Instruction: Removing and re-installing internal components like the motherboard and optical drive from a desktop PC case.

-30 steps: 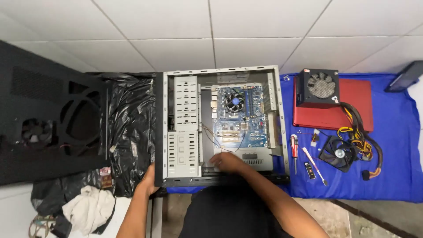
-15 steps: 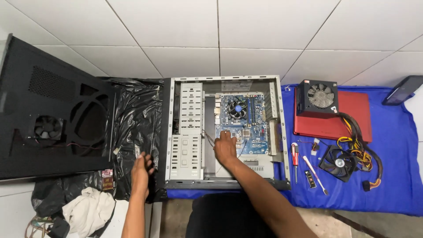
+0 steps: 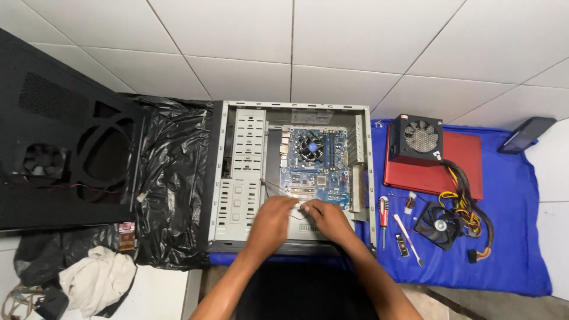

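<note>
Seen from above, my open computer case (image 3: 237, 178) lies on its side on a white tiled floor (image 3: 237, 35), its long axis running away from me, with the blue motherboard (image 3: 311, 169) flat inside. A black side panel (image 3: 59, 142) and black plastic sheet (image 3: 169, 178) lie to the left; a blue cloth (image 3: 510, 237) to the right carries a power supply (image 3: 422, 139) on a red slab (image 3: 462, 160), a loose fan (image 3: 437, 225) and a screwdriver (image 3: 383, 216). My left hand (image 3: 271, 220) and right hand (image 3: 327, 218) meet at the board's near edge, fingers curled together around something small and pale; what it is, I cannot tell. Thin wires (image 3: 274, 188) lead from the drive bays toward the left hand, which sits nearer them.
</note>
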